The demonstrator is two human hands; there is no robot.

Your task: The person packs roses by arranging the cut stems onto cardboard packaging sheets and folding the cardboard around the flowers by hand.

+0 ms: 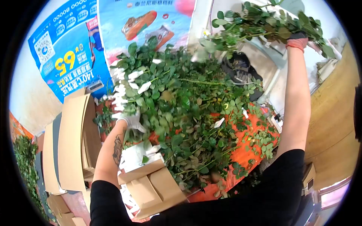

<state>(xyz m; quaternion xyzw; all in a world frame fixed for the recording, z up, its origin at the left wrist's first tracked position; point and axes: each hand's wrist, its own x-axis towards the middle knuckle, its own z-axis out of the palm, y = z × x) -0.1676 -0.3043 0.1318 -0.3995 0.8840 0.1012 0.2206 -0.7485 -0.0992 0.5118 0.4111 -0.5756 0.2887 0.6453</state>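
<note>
Across the worktop lies a large pile of leafy rose stems, many with white sleeves over their heads. My left hand, in a pale glove, is at the pile's left edge beside a row of these sleeves. Its thumb and fingers look spread apart, though leaves hide part of them. Raised at the upper right, my right hand wears a dark glove with a red cuff. It is closed on a bunch of rose stems, held sideways above the pile; the foliage covers most of its fingers.
An open cardboard box stands at the near edge, with white sleeves on top. Flattened cardboard sheets lean at the left. Orange sheeting shows under the stems. A dark shoe is behind the pile, and posters cover the wall.
</note>
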